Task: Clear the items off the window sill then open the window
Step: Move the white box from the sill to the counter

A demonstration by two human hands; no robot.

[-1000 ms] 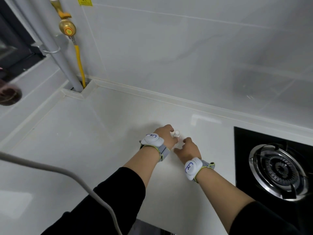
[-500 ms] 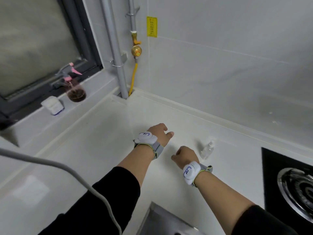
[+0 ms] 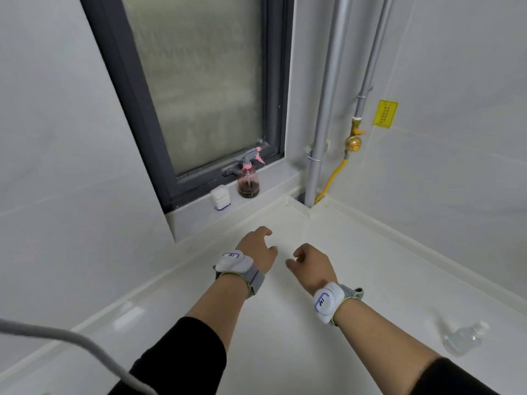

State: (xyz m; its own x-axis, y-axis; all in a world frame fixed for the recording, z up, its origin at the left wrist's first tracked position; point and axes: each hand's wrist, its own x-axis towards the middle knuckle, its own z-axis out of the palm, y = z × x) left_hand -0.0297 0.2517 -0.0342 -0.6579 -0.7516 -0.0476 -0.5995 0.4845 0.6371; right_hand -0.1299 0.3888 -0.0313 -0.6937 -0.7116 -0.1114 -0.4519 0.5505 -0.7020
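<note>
A clear spray bottle with a pink trigger [image 3: 248,179] and dark liquid stands on the grey window sill [image 3: 273,175], right in front of the window's handle. A small white pack [image 3: 220,197] sits just left of it. The dark-framed frosted window [image 3: 199,86] is closed. My left hand [image 3: 258,248] and my right hand [image 3: 310,263] hover over the white counter below the sill, both holding nothing, fingers loosely curled and apart. A small clear bottle with a white cap [image 3: 464,337] stands on the counter at my right forearm's side.
Grey pipes [image 3: 322,132] and a yellow gas hose with a brass valve [image 3: 353,142] run down the corner right of the sill. A yellow label [image 3: 385,114] is on the wall. A grey cable [image 3: 71,340] crosses the lower left.
My hands let go of the small clear bottle and left it on the counter. The view swung left and up to the window, and both hands moved toward the sill.
</note>
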